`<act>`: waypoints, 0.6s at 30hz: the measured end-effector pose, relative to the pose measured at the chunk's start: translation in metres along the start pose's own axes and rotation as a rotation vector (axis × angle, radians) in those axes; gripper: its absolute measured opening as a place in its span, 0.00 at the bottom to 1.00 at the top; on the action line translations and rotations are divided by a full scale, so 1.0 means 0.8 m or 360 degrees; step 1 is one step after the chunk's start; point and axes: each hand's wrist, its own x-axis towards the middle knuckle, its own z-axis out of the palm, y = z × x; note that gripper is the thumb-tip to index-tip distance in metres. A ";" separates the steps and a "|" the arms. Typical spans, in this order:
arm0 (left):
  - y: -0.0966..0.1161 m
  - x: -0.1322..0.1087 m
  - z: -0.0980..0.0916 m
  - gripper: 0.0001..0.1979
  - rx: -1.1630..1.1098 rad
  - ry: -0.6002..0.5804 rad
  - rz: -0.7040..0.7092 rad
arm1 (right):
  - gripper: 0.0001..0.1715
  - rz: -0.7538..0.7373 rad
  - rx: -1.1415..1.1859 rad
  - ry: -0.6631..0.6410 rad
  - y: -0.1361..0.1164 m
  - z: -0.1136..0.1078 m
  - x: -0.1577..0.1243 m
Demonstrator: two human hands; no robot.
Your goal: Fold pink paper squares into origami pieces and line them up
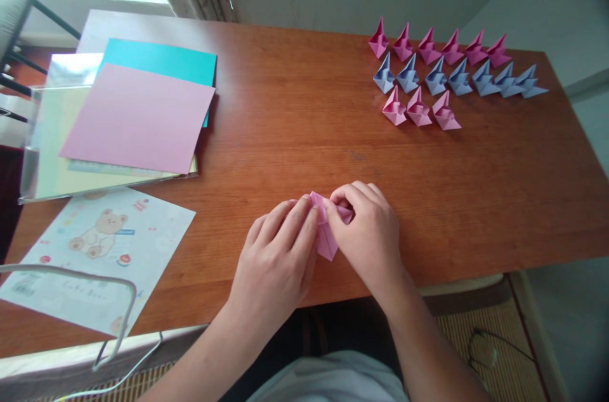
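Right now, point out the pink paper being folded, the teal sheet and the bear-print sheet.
pink paper (327, 246): head view, on its lower tip.
teal sheet (159, 61): head view, on its exposed top strip.
bear-print sheet (102, 234): head view, on the printed bear.

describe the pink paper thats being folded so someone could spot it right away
On the wooden table, look at the near edge, where the left hand and right hand meet. Pinched between their fingertips is the small pink folded paper. Unlike the pink and blue paper figures standing in rows at the far right corner, it is alone and in hand.
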 end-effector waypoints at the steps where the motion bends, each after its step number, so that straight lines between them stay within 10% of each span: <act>1: 0.000 0.000 0.000 0.19 0.0007 -0.0008 0.0010 | 0.15 -0.0001 -0.0001 -0.0002 0.000 0.000 0.000; 18: 0.004 0.000 -0.001 0.21 0.0171 -0.0086 0.0104 | 0.15 -0.0015 -0.0013 -0.0002 0.000 0.002 0.000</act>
